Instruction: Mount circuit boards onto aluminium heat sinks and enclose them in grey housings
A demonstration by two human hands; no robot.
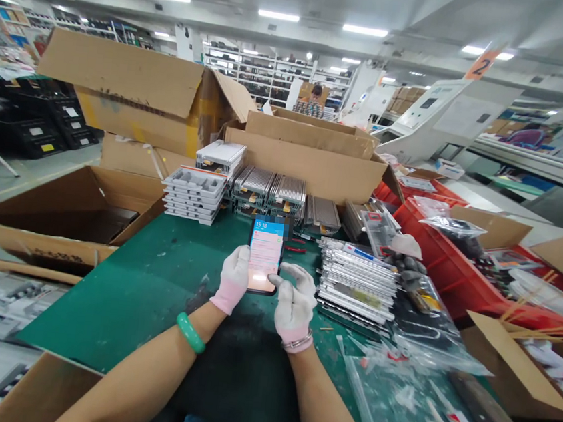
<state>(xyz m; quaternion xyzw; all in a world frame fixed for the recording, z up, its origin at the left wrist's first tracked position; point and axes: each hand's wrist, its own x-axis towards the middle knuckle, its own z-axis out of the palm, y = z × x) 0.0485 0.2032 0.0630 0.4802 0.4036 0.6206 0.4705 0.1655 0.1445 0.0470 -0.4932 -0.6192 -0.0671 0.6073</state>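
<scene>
A smartphone (265, 253) with a lit screen showing 15:18 is held upright over the green work surface. My left hand (233, 280), in a white glove with a pink cuff, is closed around the phone's left edge. On the other side, my gloved right hand (296, 301) reaches one fingertip to the lower right of the screen. Its other fingers are apart and loosely bent, with nothing held. Right of that hand lies a stack of silvery metal strips (357, 286). Beyond the phone stand finned metal parts (287, 195), beside stacked light grey trays (195, 194).
Cardboard boxes (307, 160) stand along the table's far side, and an opened box (51, 240) sits at the left. Red bins (438, 254) with bagged parts are at the right. Plastic bags (393, 397) cover the near right of the table (135, 303). A person (315, 97) is far back.
</scene>
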